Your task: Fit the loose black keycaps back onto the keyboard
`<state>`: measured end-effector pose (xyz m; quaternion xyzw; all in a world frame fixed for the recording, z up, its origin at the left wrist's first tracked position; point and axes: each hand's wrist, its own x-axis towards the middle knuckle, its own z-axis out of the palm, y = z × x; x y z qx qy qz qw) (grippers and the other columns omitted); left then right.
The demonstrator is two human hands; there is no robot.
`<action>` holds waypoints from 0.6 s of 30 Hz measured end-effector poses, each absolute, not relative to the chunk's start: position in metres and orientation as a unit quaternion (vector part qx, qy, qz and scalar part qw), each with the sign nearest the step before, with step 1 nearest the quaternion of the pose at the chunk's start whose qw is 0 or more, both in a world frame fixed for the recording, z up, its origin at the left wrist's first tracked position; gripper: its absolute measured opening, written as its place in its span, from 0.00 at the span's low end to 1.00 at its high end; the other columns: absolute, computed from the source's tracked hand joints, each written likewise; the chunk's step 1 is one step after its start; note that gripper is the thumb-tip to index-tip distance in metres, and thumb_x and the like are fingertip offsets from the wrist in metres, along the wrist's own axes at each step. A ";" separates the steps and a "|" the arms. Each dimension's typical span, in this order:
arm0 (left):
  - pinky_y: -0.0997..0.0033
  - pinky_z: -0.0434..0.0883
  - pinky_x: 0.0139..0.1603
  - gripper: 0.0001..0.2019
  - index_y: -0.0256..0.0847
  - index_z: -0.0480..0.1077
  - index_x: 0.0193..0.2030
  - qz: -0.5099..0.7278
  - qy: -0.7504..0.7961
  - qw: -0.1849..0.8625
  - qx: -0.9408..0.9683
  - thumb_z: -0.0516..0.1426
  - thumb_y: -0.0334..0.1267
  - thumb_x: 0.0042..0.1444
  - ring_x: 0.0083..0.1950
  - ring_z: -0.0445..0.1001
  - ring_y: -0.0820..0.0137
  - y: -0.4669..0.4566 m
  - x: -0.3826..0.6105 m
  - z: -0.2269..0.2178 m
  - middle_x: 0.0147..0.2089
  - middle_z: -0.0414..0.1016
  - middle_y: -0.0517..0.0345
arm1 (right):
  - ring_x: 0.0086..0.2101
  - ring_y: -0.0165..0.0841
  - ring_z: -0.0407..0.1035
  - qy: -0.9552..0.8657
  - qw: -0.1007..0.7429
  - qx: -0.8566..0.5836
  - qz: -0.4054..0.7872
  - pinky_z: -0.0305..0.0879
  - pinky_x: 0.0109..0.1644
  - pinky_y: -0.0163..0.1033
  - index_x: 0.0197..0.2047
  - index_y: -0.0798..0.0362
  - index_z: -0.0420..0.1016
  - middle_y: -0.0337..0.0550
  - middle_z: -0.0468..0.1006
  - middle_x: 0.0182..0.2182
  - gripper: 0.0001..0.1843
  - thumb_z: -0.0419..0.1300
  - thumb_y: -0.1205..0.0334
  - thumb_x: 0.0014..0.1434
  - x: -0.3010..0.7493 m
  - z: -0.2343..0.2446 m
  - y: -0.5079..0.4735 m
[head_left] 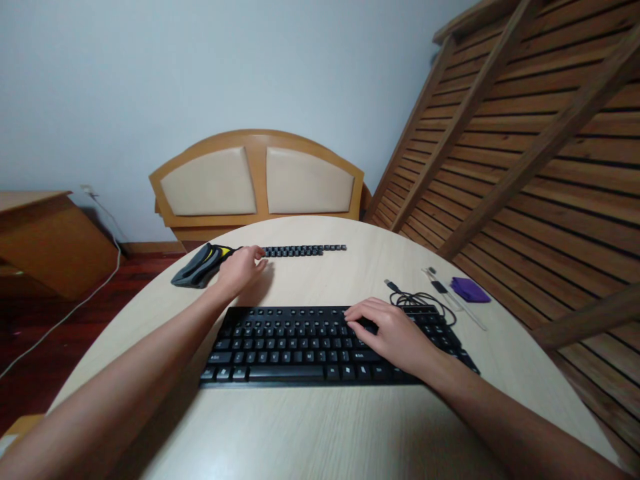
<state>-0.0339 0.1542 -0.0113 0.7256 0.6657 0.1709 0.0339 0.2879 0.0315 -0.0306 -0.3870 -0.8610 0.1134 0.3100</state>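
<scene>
A black keyboard [290, 357] lies lengthwise before me on the round table [320, 427], its upper rows partly shadowed. My right hand [387, 327] rests over its upper right part. Thumb and fingertips come together there at the keys; anything small between them is hidden. Farther off, my left hand [243, 267] reaches to the left end of small black keycaps [305, 251] laid out in rows. Its thumb and fingers are apart, and no held object shows. Beside that hand lies a grey, black and yellow glove-like item [197, 267].
Behind the keyboard's right side sits a coiled black USB cable [417, 298]. Farther right are a thin white stick-like tool [467, 307] and a folded purple cloth [470, 289]. A headboard [260, 180] stands beyond the table, and wooden slats [540, 147] lean at the right.
</scene>
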 end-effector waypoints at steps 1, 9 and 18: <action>0.60 0.72 0.46 0.17 0.39 0.73 0.54 0.166 0.678 0.016 0.716 0.54 0.44 0.63 0.50 0.77 0.53 0.159 -0.042 -0.014 0.55 0.77 0.45 | 0.40 0.37 0.75 -0.861 0.310 -0.387 0.112 0.72 0.47 0.44 0.40 0.51 0.77 0.43 0.81 0.38 0.07 0.59 0.70 0.63 0.288 -0.030 0.031; 0.64 0.71 0.47 0.20 0.45 0.69 0.61 0.119 0.704 -0.040 0.699 0.54 0.43 0.64 0.53 0.76 0.54 0.178 -0.059 -0.027 0.59 0.74 0.48 | 0.41 0.37 0.75 -0.862 0.309 -0.385 0.118 0.72 0.47 0.45 0.40 0.50 0.76 0.44 0.81 0.38 0.07 0.59 0.70 0.63 0.288 -0.031 0.031; 0.61 0.71 0.47 0.15 0.43 0.77 0.50 0.127 0.706 -0.044 0.695 0.52 0.41 0.64 0.52 0.77 0.51 0.169 -0.061 -0.029 0.55 0.77 0.46 | 0.41 0.37 0.74 -0.863 0.303 -0.387 0.120 0.71 0.47 0.45 0.41 0.50 0.76 0.43 0.81 0.38 0.06 0.58 0.68 0.64 0.289 -0.032 0.032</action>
